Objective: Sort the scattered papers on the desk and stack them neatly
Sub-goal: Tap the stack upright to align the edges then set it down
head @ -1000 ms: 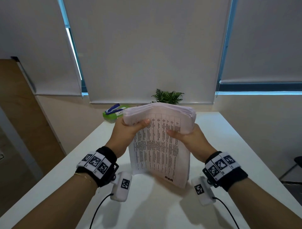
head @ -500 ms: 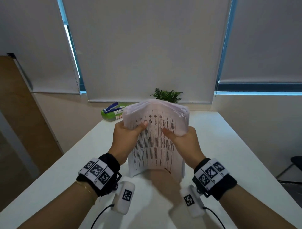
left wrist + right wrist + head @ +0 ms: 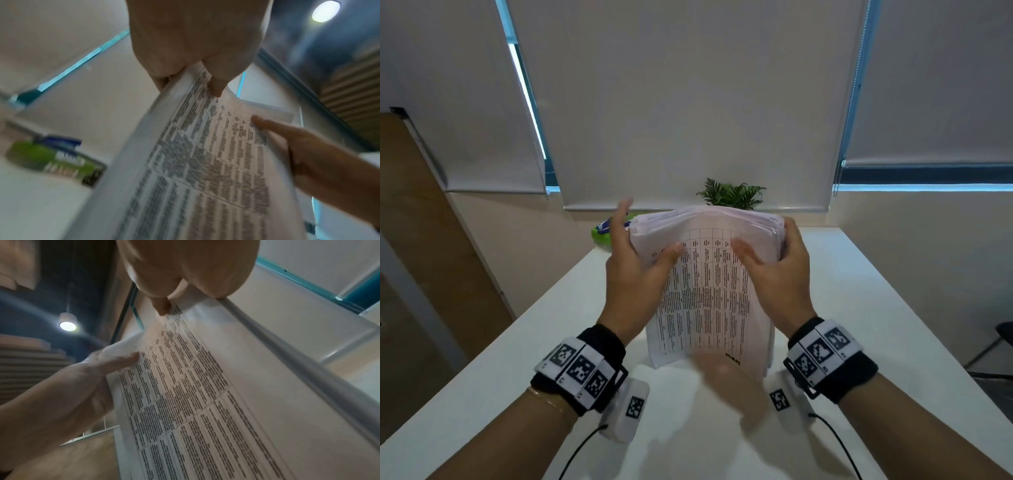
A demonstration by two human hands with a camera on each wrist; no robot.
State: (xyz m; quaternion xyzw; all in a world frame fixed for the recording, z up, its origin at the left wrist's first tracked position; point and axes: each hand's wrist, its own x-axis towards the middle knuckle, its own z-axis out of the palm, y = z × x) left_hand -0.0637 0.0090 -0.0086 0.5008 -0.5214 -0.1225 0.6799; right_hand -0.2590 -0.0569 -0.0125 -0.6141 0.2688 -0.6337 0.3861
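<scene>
A thick stack of printed papers (image 3: pixel 712 291) stands upright on its lower edge on the white desk (image 3: pixel 859 308), its table-printed front sheet facing me. My left hand (image 3: pixel 633 274) lies along the stack's left edge with the fingers straight and the thumb flat on the front sheet. My right hand (image 3: pixel 780 274) grips the right edge, fingers curled behind and thumb on the front. In the left wrist view the stack (image 3: pixel 205 162) runs between thumb and fingers of the left hand (image 3: pixel 195 40). The right wrist view shows the right hand (image 3: pixel 185 264) at the sheets' (image 3: pixel 205 386) top corner.
A green pack with a blue stapler on it (image 3: pixel 602 233) lies at the desk's far left corner, just behind my left hand. A small potted plant (image 3: pixel 732 193) stands behind the stack by the wall. A dark chair (image 3: pixel 1000 335) shows past the desk's right edge.
Both hands have moved apart to the stack's outer edges. The left fingers have straightened from a curled grip. The stack has turned squarer to me and stands more upright.
</scene>
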